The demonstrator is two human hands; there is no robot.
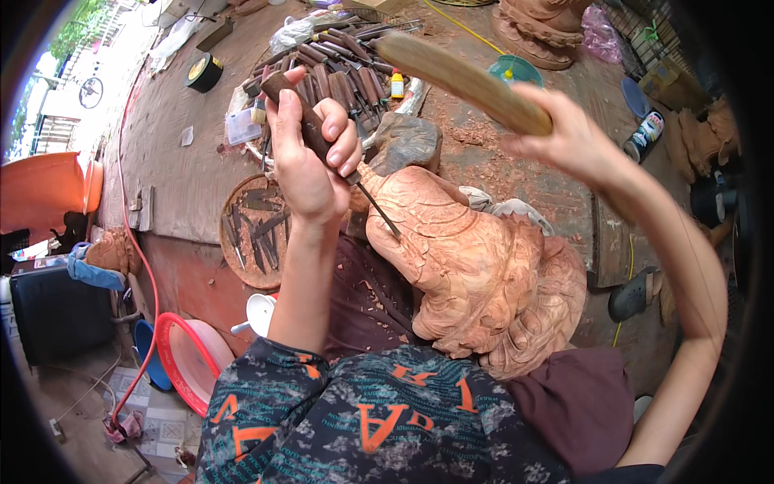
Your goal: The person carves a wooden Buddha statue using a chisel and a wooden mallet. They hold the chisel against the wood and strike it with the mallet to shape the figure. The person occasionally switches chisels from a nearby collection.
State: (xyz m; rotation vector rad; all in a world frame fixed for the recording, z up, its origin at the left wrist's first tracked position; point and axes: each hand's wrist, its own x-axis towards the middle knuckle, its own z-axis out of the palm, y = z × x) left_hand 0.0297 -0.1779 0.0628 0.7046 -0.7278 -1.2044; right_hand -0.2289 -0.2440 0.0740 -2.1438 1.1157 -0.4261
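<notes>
A carved wooden sculpture (476,258) with flowing folds lies across my lap, over dark maroon cloth. My left hand (310,153) is wrapped round the wooden handle of a carving chisel (377,211), whose thin dark blade slants down to the right. Its tip meets the carved surface near the sculpture's upper left. Raised above the right of the work, my right hand (556,133) grips a long wooden mallet (459,81), which points up and to the left, clear of the chisel handle. Motion slightly blurs the right hand.
Many wooden-handled chisels (343,68) fill a round tray at the back, beside a small yellow bottle (397,85). More blades lie on a round board (234,210) left of my forearm. Wood chips litter the floor. A red-rimmed basin (173,347) and orange tub (40,194) stand left.
</notes>
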